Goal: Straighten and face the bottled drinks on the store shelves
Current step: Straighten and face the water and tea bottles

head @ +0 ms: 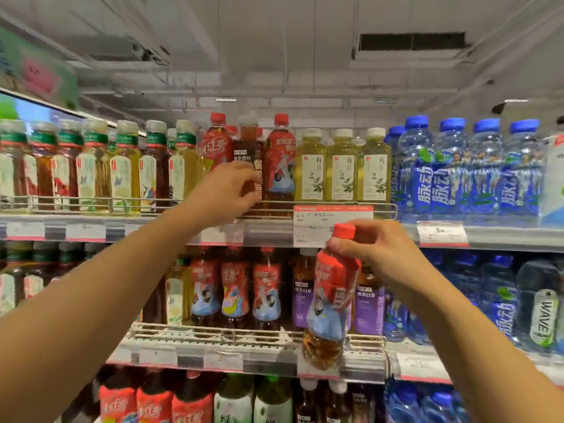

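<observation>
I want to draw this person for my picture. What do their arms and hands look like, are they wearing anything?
Both arms are bare all the way to the picture's edge, with no sleeves showing. The left hand and right hand wear no gloves, and no rings, watch or bracelet can be seen. Draw plain bare arms and hands.

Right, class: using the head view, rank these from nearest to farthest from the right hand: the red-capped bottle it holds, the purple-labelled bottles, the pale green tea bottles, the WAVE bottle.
1. Red-capped bottle: gripped at its neck by the right hand.
2. Purple-labelled bottles: middle shelf, just behind that bottle.
3. Pale green tea bottles: top shelf, above the hand.
4. WAVE bottle: middle shelf, far right.
</observation>
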